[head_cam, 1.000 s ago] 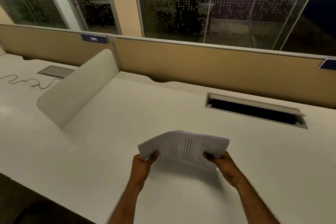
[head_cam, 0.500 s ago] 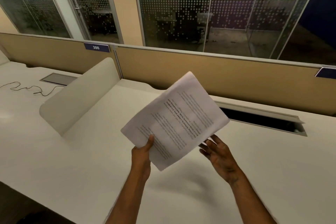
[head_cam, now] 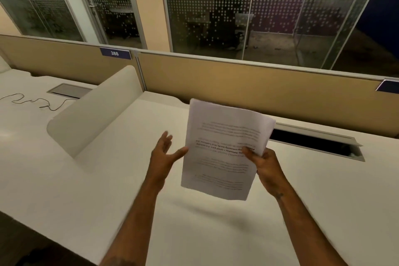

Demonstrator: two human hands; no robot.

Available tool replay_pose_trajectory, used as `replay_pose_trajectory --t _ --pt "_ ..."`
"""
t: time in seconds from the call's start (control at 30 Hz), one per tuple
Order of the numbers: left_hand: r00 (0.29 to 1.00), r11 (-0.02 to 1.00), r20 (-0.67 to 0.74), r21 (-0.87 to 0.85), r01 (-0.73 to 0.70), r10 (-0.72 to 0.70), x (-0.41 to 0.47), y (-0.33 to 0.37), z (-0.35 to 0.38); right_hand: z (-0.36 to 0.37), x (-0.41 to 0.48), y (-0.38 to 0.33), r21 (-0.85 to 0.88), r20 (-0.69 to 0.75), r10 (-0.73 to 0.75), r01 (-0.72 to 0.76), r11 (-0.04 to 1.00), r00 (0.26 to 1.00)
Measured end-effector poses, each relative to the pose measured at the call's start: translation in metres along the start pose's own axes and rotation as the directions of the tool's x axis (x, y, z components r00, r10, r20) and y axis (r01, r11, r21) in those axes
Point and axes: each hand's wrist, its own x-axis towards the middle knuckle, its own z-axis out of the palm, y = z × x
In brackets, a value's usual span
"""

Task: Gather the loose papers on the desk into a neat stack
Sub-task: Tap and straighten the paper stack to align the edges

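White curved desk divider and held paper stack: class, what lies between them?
Head view: the open left hand beside the white printed paper stack, over bare white desk; curved white desk divider stands farther left.

The stack of papers (head_cam: 224, 149) hangs above the middle of the desk (head_cam: 64, 179), between the left hand (head_cam: 164, 155) and the right hand (head_cam: 264, 164). A cable slot (head_cam: 313, 143) lies behind it toward the desk's back edge, under the partition (head_cam: 237, 84). A side divider (head_cam: 95, 110) stands on the desk's left part, a cable (head_cam: 32, 101) beyond it.
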Motion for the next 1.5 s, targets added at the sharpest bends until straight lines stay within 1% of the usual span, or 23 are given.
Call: replay_pose_trajectory --t 0.03,0.07,0.1,0.13,0.2,0.33,0.5,0.7,0.83,0.9,0.97,1.07,1.17,1.23,1.3,1.37,1.43,1.5 --pt "0.995 0.999 0.096 0.038 -0.031 0.027 0.003 0.007 0.004 0.001 0.0 0.0 -0.049 0.038 0.006 -0.004 0.999 0.999" --pt "0.984 0.998 0.175 0.042 -0.04 0.032 0.004 0.01 0.009 0.003 0.0 0.001 -0.08 0.069 0.019 -0.013 0.997 0.997" --pt "0.976 0.999 0.216 0.018 -0.031 0.027 0.003 0.011 0.014 0.005 0.0 0.003 -0.099 0.095 0.032 -0.023 0.995 0.995" --pt "0.974 1.0 0.225 -0.023 -0.005 0.01 0.001 0.009 0.02 0.006 0.0 0.005 -0.11 0.109 0.046 -0.034 0.993 0.993" --pt "0.982 0.995 0.19 -0.096 0.034 -0.016 -0.004 0.001 0.028 0.007 -0.002 0.011 -0.121 0.108 0.068 -0.055 0.991 0.992" --pt "0.993 0.991 0.121 -0.133 0.017 -0.001 -0.017 -0.022 0.036 0.002 -0.008 0.023 -0.097 0.106 0.092 -0.081 0.992 0.99" --pt "0.989 0.979 0.116 -0.17 0.115 -0.096 -0.04 -0.058 0.044 0.003 -0.018 0.056 -0.086 0.099 0.173 -0.164 0.983 0.98" --pt "0.983 0.985 0.164 -0.138 0.108 -0.085 -0.037 -0.062 0.036 0.0 -0.014 0.056 -0.103 0.101 0.183 -0.173 0.98 0.978" --pt "0.983 0.982 0.123 -0.12 0.148 -0.133 -0.038 -0.068 0.044 0.001 -0.015 0.06 -0.098 0.106 0.212 -0.202 0.975 0.972" --pt "0.986 0.977 0.092 -0.149 0.153 -0.141 -0.034 -0.063 0.045 -0.002 -0.011 0.053 -0.112 0.119 0.198 -0.184 0.976 0.973" --pt "0.992 0.962 0.047 -0.244 0.125 -0.117 -0.028 -0.05 0.043 -0.012 -0.007 0.043 -0.101 0.148 0.168 -0.154 0.983 0.975" --pt "0.996 0.879 -0.012 -0.471 0.07 -0.086 -0.021 -0.027 0.042 -0.028 -0.008 0.041 0.004 0.146 0.126 -0.128 0.992 0.981" --pt "0.999 0.733 -0.013 -0.681 0.017 -0.034 -0.019 -0.01 0.054 -0.019 -0.013 0.045 0.123 0.171 0.112 -0.134 0.983 0.979" --pt "0.999 0.634 0.014 -0.773 0.038 -0.043 -0.022 -0.005 0.068 -0.002 -0.01 0.039 0.201 0.156 0.076 -0.107 0.974 0.985" --pt "0.996 0.574 0.06 -0.814 0.088 -0.068 -0.027 -0.006 0.08 0.013 -0.004 0.025 0.269 0.072 0.043 -0.061 0.961 0.996" --pt "0.993 0.537 0.083 -0.835 0.117 -0.088 -0.034 -0.01 0.086 0.017 0.001 0.014 0.32 -0.019 0.031 -0.023 0.947 0.999" --pt "0.991 0.52 0.099 -0.844 0.134 -0.094 -0.04 -0.02 0.088 0.014 0.005 0.01 0.339 -0.057 0.03 -0.009 0.941 0.998" --pt "0.986 0.524 0.126 -0.836 0.165 -0.11 -0.044 -0.026 0.085 0.009 0.005 0.007 0.303 -0.064 0.032 -0.012 0.953 0.997"
